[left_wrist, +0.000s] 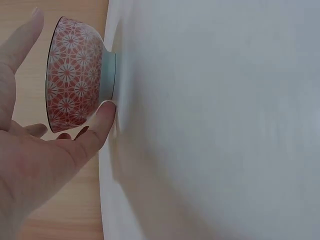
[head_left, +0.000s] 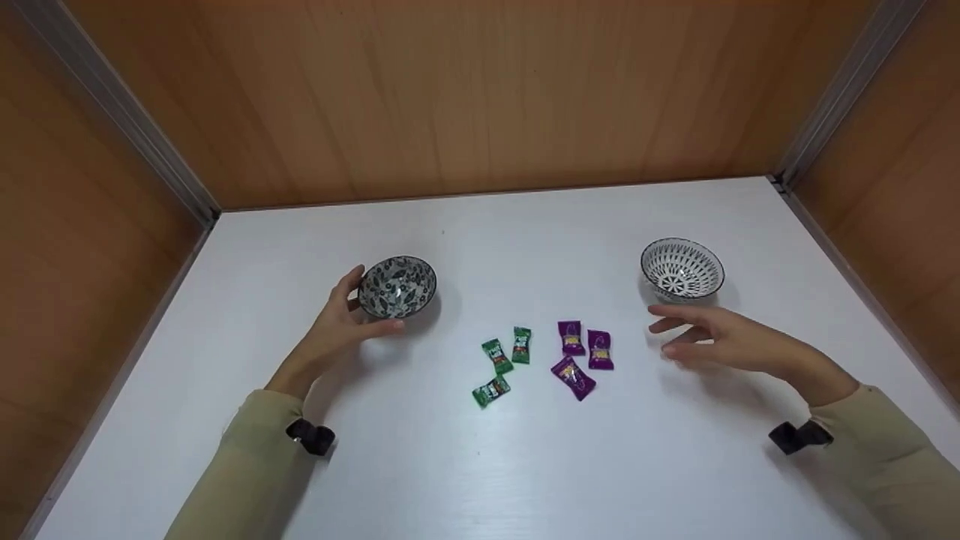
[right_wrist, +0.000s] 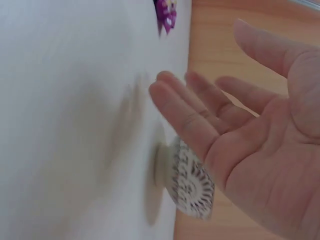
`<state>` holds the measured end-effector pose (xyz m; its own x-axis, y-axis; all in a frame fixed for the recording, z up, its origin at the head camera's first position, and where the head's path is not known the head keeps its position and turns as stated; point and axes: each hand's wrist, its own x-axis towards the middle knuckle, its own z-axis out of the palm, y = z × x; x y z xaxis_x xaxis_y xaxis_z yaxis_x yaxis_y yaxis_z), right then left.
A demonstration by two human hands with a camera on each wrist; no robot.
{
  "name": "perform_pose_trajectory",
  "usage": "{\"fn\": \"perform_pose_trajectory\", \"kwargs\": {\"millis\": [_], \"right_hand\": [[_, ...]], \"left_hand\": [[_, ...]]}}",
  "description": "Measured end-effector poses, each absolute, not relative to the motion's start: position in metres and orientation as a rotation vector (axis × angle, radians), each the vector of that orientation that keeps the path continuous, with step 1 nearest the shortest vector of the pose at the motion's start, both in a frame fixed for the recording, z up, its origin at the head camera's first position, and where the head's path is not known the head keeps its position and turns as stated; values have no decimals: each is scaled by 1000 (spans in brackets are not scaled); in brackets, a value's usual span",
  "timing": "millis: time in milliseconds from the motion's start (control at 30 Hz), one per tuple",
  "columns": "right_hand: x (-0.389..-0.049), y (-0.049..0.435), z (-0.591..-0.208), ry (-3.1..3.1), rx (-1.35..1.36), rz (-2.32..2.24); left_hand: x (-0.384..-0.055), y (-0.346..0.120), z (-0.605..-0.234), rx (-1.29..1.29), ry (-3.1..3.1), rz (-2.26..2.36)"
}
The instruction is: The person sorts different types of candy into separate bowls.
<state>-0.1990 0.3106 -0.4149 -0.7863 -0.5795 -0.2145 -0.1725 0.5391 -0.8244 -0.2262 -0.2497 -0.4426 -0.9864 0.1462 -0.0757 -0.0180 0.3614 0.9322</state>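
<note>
A small bowl with a black-and-white leaf pattern inside stands at the left. In the left wrist view the outside of this bowl is red with white flowers. My left hand is spread around its left side, thumb in front, fingers behind. One fingertip looks close to the bowl's foot; whether it touches is unclear. My right hand hovers with loose, parted fingers in front of a white bowl with black dashes, holding nothing. Between the hands lie green-wrapped candies and purple-wrapped candies.
All of it stands on a white tabletop. Wooden panels close off the back and both sides, with metal strips in the corners. Each sleeve bears a black clip near the wrist.
</note>
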Motion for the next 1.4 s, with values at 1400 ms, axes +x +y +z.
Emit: {"fn": "perform_pose_trajectory", "kwargs": {"millis": [1400], "right_hand": [[-222, 233, -445, 2388, -479, -1034]], "left_hand": [[-246, -245, -443, -19, 2397, 1605]]}}
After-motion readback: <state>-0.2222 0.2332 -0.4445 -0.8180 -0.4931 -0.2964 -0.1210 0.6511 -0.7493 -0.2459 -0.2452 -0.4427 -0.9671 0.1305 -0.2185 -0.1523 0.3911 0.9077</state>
